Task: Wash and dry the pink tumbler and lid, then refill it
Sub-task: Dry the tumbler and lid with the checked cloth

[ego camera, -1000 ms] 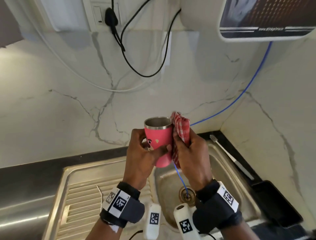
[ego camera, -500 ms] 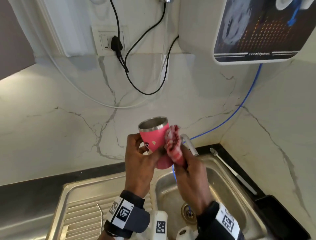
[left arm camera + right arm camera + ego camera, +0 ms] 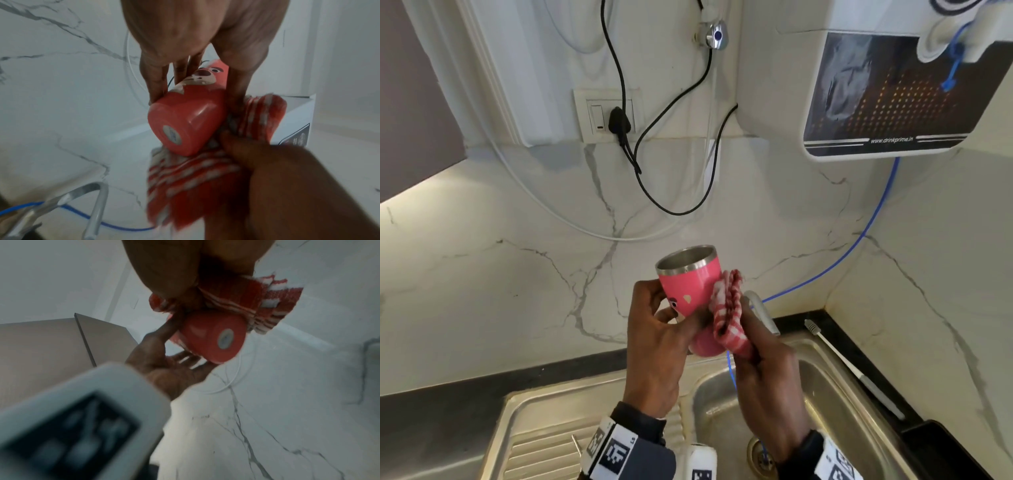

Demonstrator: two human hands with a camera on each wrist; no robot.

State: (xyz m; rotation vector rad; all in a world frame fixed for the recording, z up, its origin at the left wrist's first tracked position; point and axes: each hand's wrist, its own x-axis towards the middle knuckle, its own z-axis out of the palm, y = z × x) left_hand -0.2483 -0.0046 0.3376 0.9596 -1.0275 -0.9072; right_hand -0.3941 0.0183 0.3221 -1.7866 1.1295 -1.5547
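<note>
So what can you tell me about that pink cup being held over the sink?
The pink tumbler looks like steel inside, with a bare metal rim and a glossy pink coat bearing a cartoon animal face. It has no lid on and looks empty. It is held tilted above the steel sink. The left hand grips its side; the right hand presses a red checked cloth against its other side. A round sticker sits on its base.
</note>
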